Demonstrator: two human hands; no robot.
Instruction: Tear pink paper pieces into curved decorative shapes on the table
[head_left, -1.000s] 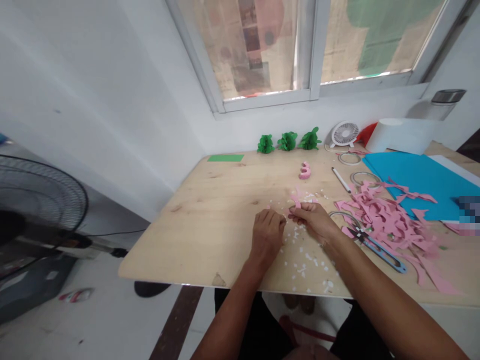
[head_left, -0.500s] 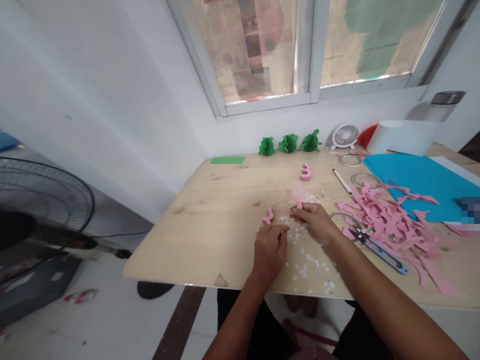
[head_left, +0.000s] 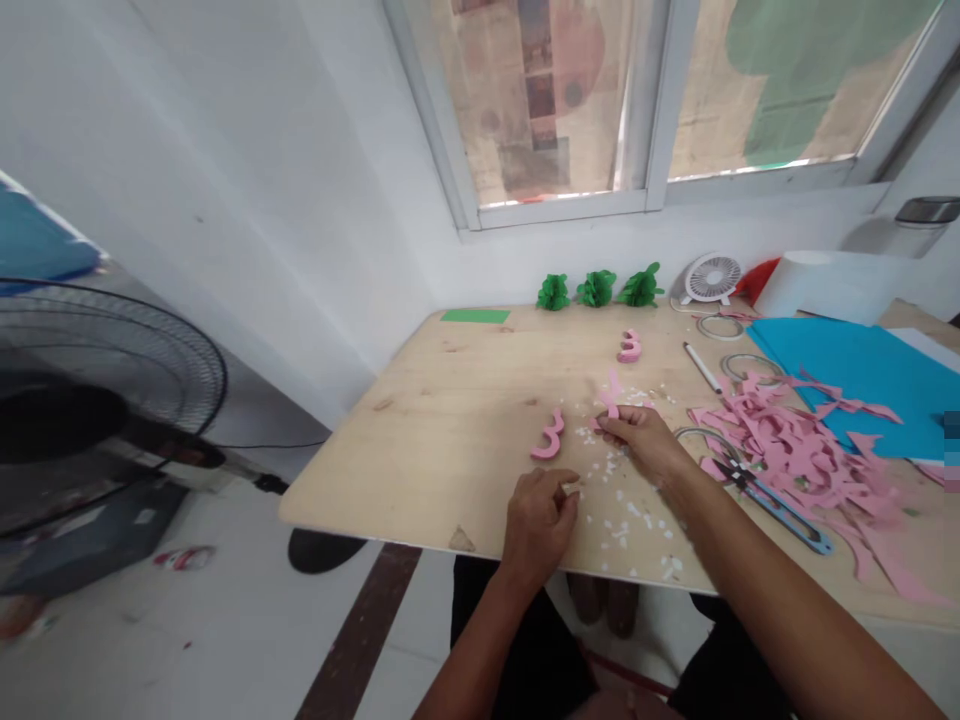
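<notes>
So the pale wood worktop (head_left: 420, 430) fills most of this. Blue sheets (head_left: 855, 385) lie at the far right, then a messy heap of pink scraps (head_left: 795, 435), with blue-handled snips (head_left: 784, 510) along its near edge. Left hand (head_left: 541, 525) rests by the front edge, fingers half curled, thumb and forefinger apart, nothing in them that I can see. Right hand (head_left: 646, 440) pinches a thin pink strip (head_left: 613, 385) between thumb and fingers. Two wavy pink pieces lie loose: the near piece (head_left: 553, 437) just beyond the left hand, the far piece (head_left: 630, 347) further back. I'd call both pretty much cut out, strip likely offcut; can't tell how many remain. Tiny white bits (head_left: 621, 532) everywhere, lol.
</notes>
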